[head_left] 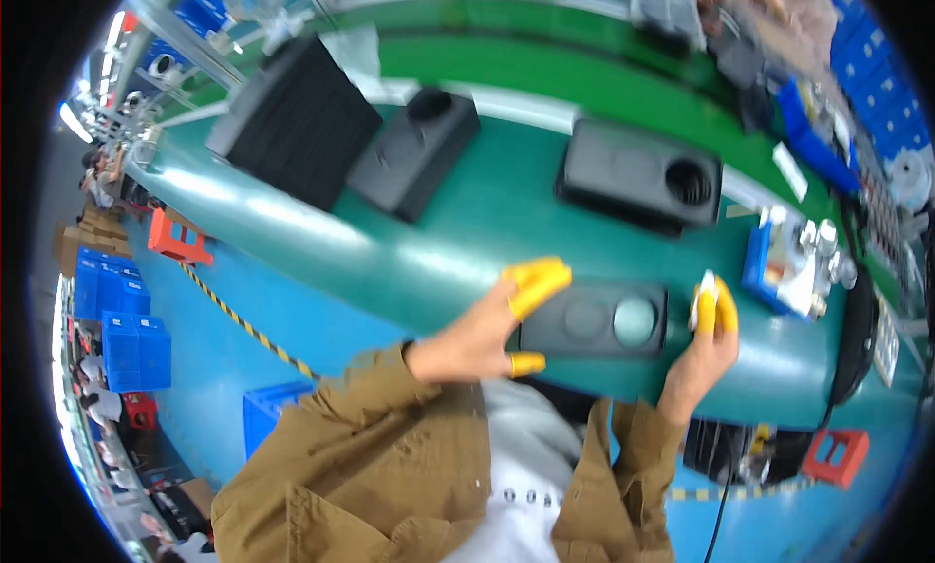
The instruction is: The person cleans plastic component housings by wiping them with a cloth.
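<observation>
1. The black housing [594, 319] lies flat at the near edge of the green worktop [458, 232], between the two hands. Its broad face is up and shows two round recesses, the right one paler.

2. The left hand [487, 334] touches the left end of the housing. Its fingers, in yellow finger cots, are spread and only partly curled; the thumb is at the lower corner. It steadies the housing more than it grips it.

3. The right hand [709, 334] is at the right end. Its fingers are pinched together on a small white piece [703, 298], which is too small to identify. I cannot tell if this hand also touches the housing.

4. The long axis of the housing runs left to right, along the worktop edge. The recessed face points up, toward the camera.

5. Risk, in my judgement: the housing is very near the edge, and the left hand's hold is loose, so a push from the right could slide it off toward the person's lap.

6. The cots are smooth, so the white piece may slip from the pinch and fall to the floor.

7. Two more black housings [638, 178] [414, 154] and a blue tray [755, 261] of parts are farther away, well apart from the hands.
</observation>
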Demonstrator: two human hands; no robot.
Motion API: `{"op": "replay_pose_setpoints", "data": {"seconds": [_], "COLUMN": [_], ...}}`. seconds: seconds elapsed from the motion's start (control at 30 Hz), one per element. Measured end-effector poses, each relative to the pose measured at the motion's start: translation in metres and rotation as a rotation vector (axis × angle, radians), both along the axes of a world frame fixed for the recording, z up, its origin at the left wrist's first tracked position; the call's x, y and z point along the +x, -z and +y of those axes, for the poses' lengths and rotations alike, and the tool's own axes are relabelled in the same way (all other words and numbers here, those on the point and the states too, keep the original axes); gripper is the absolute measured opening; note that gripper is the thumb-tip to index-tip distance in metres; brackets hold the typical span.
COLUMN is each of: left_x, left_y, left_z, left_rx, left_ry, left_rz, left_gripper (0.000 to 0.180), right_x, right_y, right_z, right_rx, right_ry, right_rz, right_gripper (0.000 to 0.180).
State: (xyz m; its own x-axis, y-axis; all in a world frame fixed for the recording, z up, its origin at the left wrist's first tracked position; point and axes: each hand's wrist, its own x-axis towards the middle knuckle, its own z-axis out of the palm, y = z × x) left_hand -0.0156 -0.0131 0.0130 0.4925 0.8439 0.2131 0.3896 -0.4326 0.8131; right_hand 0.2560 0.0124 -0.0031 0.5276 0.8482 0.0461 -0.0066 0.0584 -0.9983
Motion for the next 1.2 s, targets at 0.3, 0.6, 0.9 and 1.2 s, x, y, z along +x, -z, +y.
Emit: {"op": "replay_pose_setpoints", "data": {"seconds": [0.3,0.6,0.9,1.2], "left_x": [-0.009,-0.003,-0.002,-0.003], "left_y": [0.021,0.019,0.017,0.016], "left_z": [0.012,0.001,0.006,0.004], "left_rx": [-0.105,-0.104,-0.078,-0.118], "left_ry": [-0.035,-0.103,-0.107,-0.118], "left_rz": [-0.195,-0.144,-0.091,-0.128], "left_gripper": [0.136,0.138,0.136,0.137], "right_x": [-0.029,-0.083,-0.094,-0.042], "right_y": [-0.006,0.004,0.013,0.003], "right_z": [-0.008,-0.039,-0.027,-0.009], "right_rx": [0.102,0.325,0.356,0.173], "right_ry": [0.001,-0.469,-0.323,-0.094], "right_rz": [-0.784,-1.035,-1.097,-1.264], "right_gripper": [0.018,0.025,0.021,0.018]}}
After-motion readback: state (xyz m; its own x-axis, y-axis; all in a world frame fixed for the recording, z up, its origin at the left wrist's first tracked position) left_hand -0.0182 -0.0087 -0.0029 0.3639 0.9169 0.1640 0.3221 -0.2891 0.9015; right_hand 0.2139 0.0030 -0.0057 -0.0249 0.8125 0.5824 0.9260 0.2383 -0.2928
